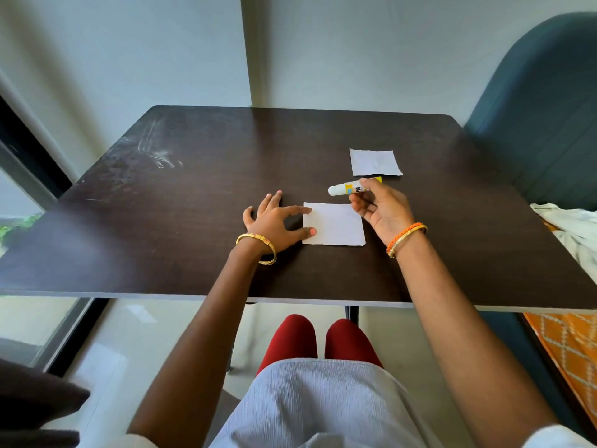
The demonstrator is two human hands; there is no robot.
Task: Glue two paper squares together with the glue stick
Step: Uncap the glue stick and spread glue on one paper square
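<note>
Dark wood-grain table [193, 195], smudge marks on its far left part. Green padded chair [546, 118] behind the table's right corner; white cloth [571, 227] and orange patterned fabric [568, 347] off the right edge. Red-clad knees [318, 337] under the near edge.

Near paper square [337, 226] lies flat at table centre. Left hand [274, 221] rests beside it, fingers spread, thumb and index tip pressing the square's left edge. Gold bangle [258, 248] on that wrist.

Right hand [379, 206] hovers over the square's right corner, palm turned up, pinching the glue stick [352, 188] between thumb and fingertips. Stick is held roughly level, white end pointing left, yellow end toward the far side (cap on or off: cannot tell). Label is yellow with dark letters, only "NI" readable, rest covered by fingers. Orange and gold bangles [405, 237] on this wrist.

Second paper square [374, 162] lies flat farther back, just beyond the glue stick, apart from the near one. Nothing lies between the two squares on the tabletop.
</note>
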